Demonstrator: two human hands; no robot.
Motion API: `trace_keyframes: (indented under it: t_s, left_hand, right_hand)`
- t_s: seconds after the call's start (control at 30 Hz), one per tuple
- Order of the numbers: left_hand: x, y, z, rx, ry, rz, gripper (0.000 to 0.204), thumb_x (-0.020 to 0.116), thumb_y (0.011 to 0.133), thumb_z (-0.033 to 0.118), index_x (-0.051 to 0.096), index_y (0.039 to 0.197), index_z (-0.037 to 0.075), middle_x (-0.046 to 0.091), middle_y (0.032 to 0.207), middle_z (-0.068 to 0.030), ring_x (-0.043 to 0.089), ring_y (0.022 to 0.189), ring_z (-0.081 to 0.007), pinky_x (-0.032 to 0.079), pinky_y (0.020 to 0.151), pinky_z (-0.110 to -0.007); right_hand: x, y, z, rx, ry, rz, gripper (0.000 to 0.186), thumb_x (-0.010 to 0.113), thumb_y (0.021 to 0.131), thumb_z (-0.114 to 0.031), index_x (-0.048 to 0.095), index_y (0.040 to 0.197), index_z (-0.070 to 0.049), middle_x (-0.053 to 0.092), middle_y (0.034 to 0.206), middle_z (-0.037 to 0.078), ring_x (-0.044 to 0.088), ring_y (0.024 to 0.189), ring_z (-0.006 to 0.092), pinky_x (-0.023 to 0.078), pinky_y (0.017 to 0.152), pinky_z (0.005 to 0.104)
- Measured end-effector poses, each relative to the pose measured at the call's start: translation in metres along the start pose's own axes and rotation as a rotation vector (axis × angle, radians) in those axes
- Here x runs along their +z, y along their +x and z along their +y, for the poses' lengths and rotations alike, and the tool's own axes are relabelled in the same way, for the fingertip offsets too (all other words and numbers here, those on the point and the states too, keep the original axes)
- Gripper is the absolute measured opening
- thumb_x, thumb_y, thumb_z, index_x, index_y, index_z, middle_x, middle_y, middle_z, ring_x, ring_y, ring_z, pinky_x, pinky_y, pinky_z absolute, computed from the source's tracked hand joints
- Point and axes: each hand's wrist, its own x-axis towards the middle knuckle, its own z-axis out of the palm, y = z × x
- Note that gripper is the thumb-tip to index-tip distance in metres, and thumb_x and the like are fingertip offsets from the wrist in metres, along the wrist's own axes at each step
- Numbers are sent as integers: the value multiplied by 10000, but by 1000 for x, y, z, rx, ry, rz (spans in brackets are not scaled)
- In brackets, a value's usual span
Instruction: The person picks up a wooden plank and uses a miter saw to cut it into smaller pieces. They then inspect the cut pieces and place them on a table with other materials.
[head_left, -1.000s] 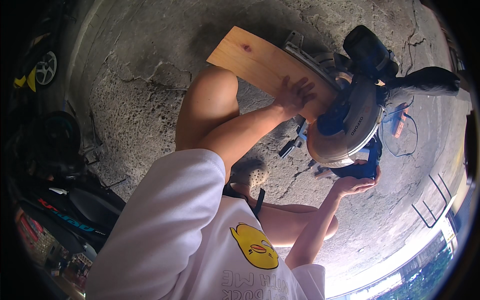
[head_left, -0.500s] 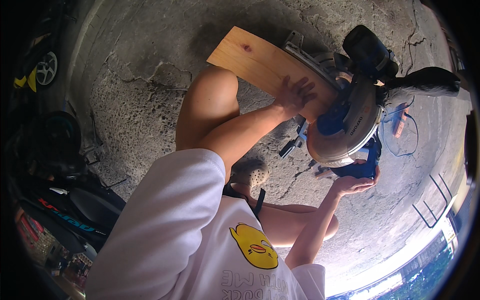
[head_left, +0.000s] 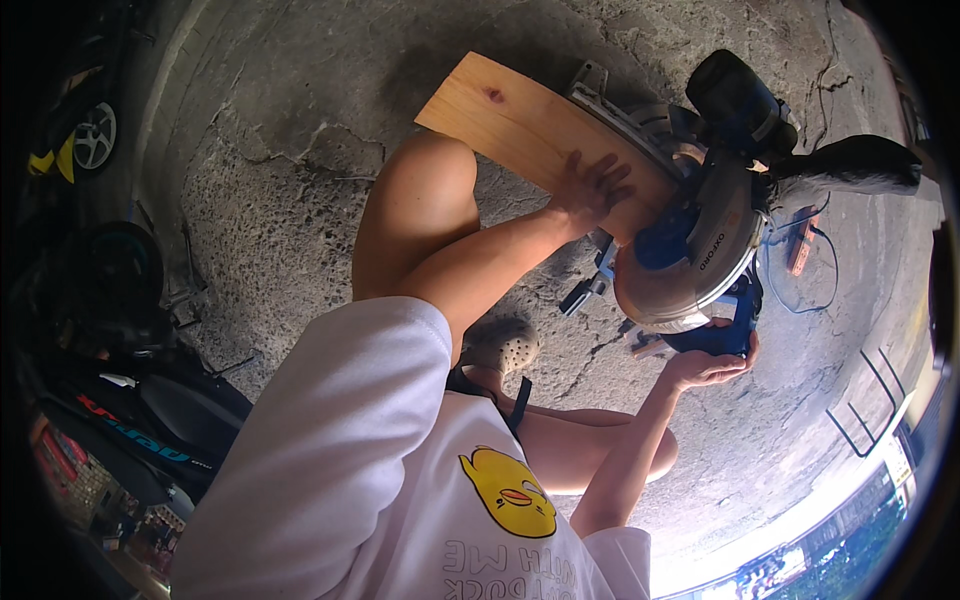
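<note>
A pale wooden board (head_left: pixel 525 120) with a dark knot lies across the bed of a blue mitre saw (head_left: pixel 700 240), its right end under the saw head. My left hand (head_left: pixel 590 190) rests flat on the board with fingers spread, close to the blade guard (head_left: pixel 668 285). At the front of the saw, my right hand (head_left: pixel 712 370) is wrapped round the blue handle (head_left: pixel 738 320); its fingertips are partly hidden. The blade itself is covered by the guard and cannot be seen. A black dust bag (head_left: pixel 850 165) sticks out at the saw's right.
On the cracked concrete floor, an orange power strip (head_left: pixel 802 240) and a looped blue cord lie right of the saw. A metal rack (head_left: pixel 868 400) stands farther right. A black motorbike (head_left: pixel 150 400) is at the left. My bent knee (head_left: pixel 425 170) is near the board's left end.
</note>
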Motion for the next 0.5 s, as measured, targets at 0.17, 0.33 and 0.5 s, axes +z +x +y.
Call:
trace_keyframes:
  t_s: [0.17, 0.33, 0.5]
  left_hand:
    - [1, -1, 0, 0, -9, 14, 523, 395, 996, 234, 328, 1512, 291, 204, 1621, -25, 169, 1495, -260, 225, 1102, -673]
    - [1, -2, 1, 3, -7, 34, 514, 396, 993, 238, 348, 1502, 284, 221, 1615, -29, 186, 1491, -263, 227, 1103, -672]
    - [5, -4, 3, -6, -41, 63, 504, 404, 988, 247, 370, 1489, 288, 246, 1606, -26, 212, 1482, -257, 232, 1093, -673]
  right_hand:
    - [-1, -1, 2, 13, -24, 14, 536, 256, 1050, -500, 436, 1214, -22, 549, 890, 165, 578, 668, 213, 523, 560, 295]
    - [-1, -3, 3, 13, -8, 11, 533, 250, 1053, -490, 438, 1217, -19, 542, 912, 172, 572, 667, 213, 528, 563, 297]
    - [-4, -5, 4, -3, -29, 20, 533, 241, 1056, -484, 436, 1218, -15, 537, 907, 170, 569, 666, 216, 522, 561, 296]
